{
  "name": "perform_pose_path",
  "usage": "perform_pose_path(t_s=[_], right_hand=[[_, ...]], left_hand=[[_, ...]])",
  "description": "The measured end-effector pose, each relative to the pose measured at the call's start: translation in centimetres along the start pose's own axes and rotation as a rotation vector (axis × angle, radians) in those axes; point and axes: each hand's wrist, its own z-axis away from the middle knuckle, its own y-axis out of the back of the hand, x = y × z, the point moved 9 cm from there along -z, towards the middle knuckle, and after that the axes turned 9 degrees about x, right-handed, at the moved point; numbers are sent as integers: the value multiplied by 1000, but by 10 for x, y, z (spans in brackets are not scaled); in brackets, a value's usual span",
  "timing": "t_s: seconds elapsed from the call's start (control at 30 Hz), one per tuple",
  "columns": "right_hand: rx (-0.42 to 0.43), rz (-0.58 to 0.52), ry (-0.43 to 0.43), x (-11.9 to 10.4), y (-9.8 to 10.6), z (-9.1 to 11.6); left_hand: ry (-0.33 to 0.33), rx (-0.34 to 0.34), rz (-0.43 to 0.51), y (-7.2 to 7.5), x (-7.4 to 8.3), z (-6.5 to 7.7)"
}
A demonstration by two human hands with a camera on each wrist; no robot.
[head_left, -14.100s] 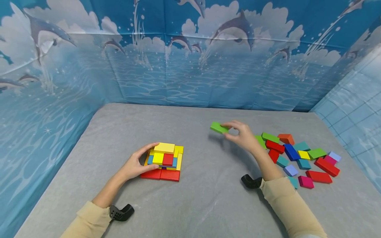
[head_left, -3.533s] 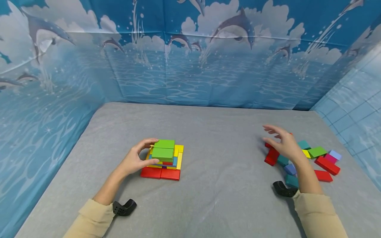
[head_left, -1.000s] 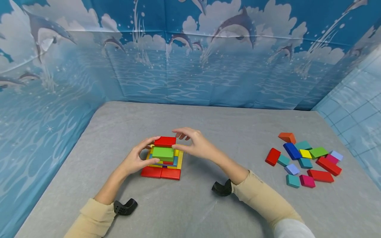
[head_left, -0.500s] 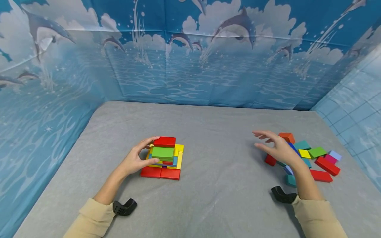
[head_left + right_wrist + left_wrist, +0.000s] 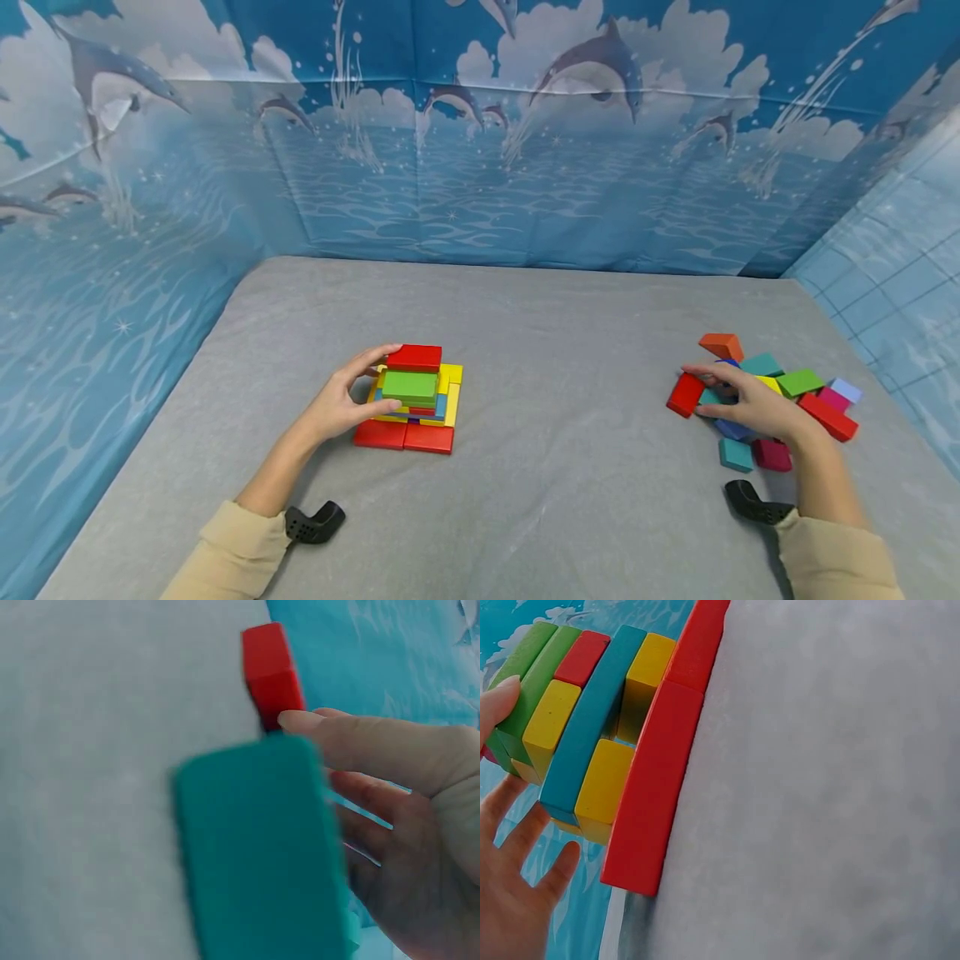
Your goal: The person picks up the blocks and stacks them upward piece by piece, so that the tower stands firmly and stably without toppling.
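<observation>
My left hand (image 5: 337,398) holds the stack of coloured blocks (image 5: 420,437), thumb at its front and fingers behind. A red block (image 5: 415,358) lies on top at the back, with a green block (image 5: 410,386) in front. In the left wrist view my thumb touches the green blocks (image 5: 536,690), above red, yellow and blue layers. At the right, my right hand (image 5: 753,400) reaches over loose blocks. Its spread thumb and forefinger are right at a red block (image 5: 685,395); the right wrist view shows the thumb tip overlapping that red block's (image 5: 271,664) end.
Loose blocks lie around the right hand: orange (image 5: 722,346), green (image 5: 801,382), teal (image 5: 736,455), dark pink (image 5: 772,454) and red (image 5: 828,416). A grey cloth (image 5: 555,483) covers the table. A blue dolphin-print curtain (image 5: 480,192) stands behind it.
Green blocks, then a red block, have been added to the stack. The right hand has moved from the stack to the loose blocks and come down. The left hand stays at the stack.
</observation>
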Motion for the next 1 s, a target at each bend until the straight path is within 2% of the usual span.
perform_pose_path(t_s=[0.13,0.23,0.4,0.5,0.6,0.73,0.9,1.0], right_hand=[[-14,10,-44,3,-5,-5],[0,5,-37,2,-7,-9],[106,39,42,-7,-4,-17],[182,27,123,-23,-1,-21],[245,-2,199,-51,-1,-27],[289,-56,310,-109,-4,-39],[279,-176,475,-193,-25,-49],[242,-223,508,-234,-44,-53]], left_hand=[[6,-2,1,0,0,0],[10,-1,-1,0,0,0],[20,0,3,0,-1,0],[21,-1,4,-1,-1,0],[14,-1,4,0,-1,0],[4,-2,1,0,1,0],[3,0,3,0,2,-1],[-5,-2,3,0,2,0]])
